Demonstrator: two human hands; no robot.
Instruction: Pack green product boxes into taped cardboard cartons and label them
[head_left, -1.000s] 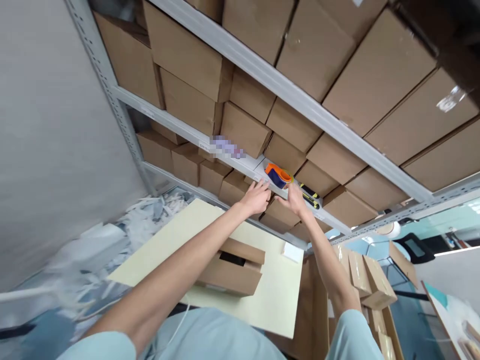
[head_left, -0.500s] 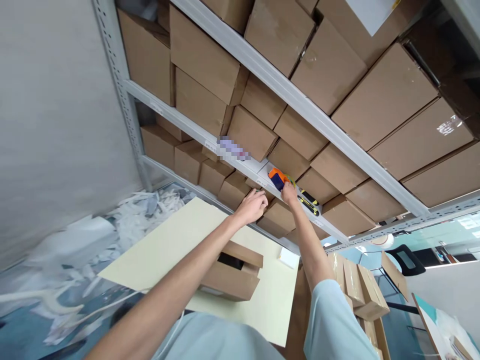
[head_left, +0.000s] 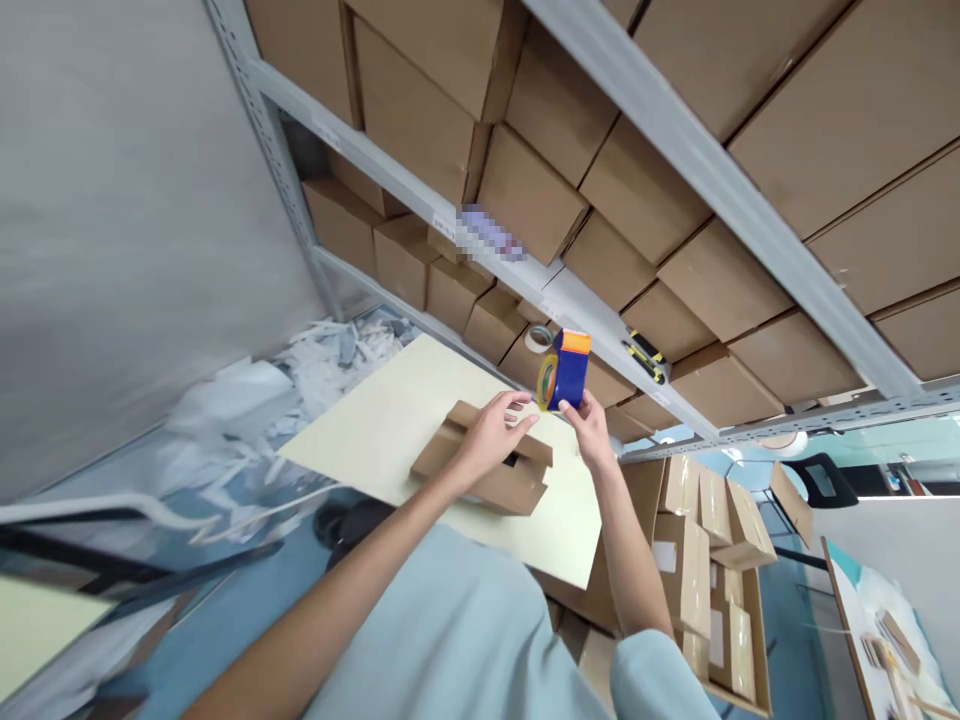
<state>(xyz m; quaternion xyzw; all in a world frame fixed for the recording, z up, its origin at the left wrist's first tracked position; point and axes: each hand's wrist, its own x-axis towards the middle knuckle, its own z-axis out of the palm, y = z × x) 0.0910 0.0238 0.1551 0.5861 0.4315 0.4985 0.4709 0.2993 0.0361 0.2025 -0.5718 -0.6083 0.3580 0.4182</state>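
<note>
Raised over the work surface, my right hand (head_left: 590, 428) grips a tape dispenser (head_left: 570, 372) with a blue body, an orange top edge and a yellowish roll on its left side. My left hand (head_left: 496, 432) hovers just left of the dispenser, fingers apart and holding nothing. Below it, an open cardboard box (head_left: 487, 485) lies on the pale yellow board (head_left: 367, 420), partly hidden by that hand. Behind the dispenser, a white roll of tape (head_left: 538, 338) sits by the lower boxes.
Metal shelving (head_left: 409, 190) packed with cardboard boxes (head_left: 532, 185) rises ahead. Two yellow-and-black box cutters (head_left: 645, 358) lie on the shelf edge. White scraps (head_left: 330, 360) pile up at the left, near the wall. At the right, a large carton (head_left: 757, 660) holds several taped boxes.
My right hand has lifted the tape dispenser off the shelf and brought it toward me. My left hand has drawn back from the lower boxes and opened. The view has shifted.
</note>
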